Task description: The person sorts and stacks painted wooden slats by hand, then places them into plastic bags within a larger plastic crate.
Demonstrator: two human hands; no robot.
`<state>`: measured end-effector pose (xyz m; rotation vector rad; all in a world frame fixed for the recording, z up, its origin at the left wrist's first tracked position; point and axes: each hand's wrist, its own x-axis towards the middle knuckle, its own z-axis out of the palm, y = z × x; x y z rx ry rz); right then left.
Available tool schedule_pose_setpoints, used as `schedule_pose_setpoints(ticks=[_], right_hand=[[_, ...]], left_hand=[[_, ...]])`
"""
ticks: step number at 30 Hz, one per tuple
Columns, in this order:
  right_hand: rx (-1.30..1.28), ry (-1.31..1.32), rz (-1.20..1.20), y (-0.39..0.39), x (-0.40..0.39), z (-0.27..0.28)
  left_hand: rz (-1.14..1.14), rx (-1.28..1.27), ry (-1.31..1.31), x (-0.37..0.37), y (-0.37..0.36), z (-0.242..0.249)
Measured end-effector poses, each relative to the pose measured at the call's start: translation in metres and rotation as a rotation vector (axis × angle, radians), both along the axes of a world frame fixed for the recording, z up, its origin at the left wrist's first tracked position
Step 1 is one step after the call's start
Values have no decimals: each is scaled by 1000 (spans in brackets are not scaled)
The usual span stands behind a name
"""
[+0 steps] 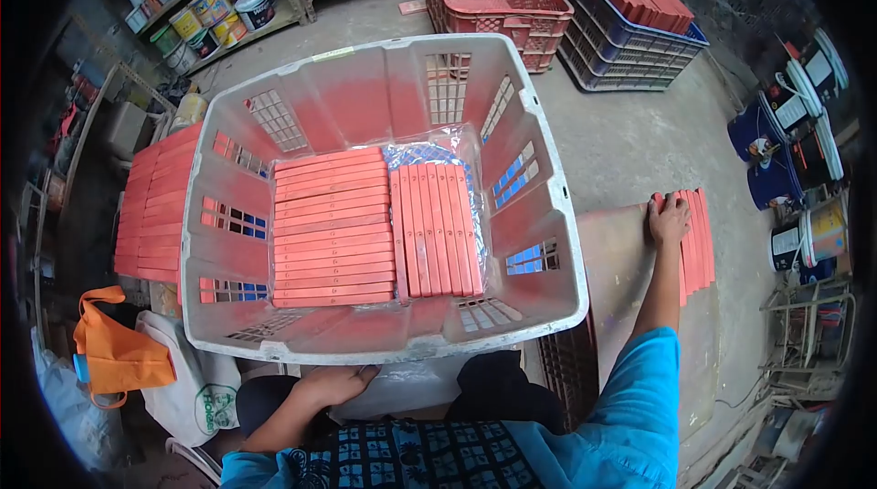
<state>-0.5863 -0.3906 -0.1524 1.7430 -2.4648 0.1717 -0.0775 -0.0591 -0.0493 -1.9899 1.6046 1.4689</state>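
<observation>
A large grey plastic crate (375,343) stands in front of me, its inner walls smeared with red. Inside lie red painted strips (333,233) in a long stacked row, beside a second group of red strips (434,231) turned the other way. Out to the right, my right hand (670,220) has its fingers curled over the far end of a row of red strips (696,247) on a board (630,256). My left hand (336,386) rests low by the crate's near rim, back upward, fingers loosely extended and partly hidden, with nothing visible in it.
More red strips (157,206) are piled left of the crate. An orange bag (123,347) and a white bag (192,389) lie nearby. Behind stand a red crate (498,10) and a dark blue crate (630,64) holding red pieces. Paint buckets (772,151) line the right side.
</observation>
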Motion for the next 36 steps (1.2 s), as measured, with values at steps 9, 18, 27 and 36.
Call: schedule_pose_setpoints(ticks=[9, 18, 27, 36], right_hand=[[-2, 30, 227, 118, -18, 10], [-362, -333, 252, 222, 42, 122], [-153, -1135, 594, 365, 272, 212], [-17, -1111, 646, 386, 307, 177]], left_hand=[[-66, -132, 67, 7, 18, -8], [-142, -380, 286, -6, 33, -18], [249, -534, 1503, -115, 67, 41], [887, -304, 1915, -81, 114, 29]])
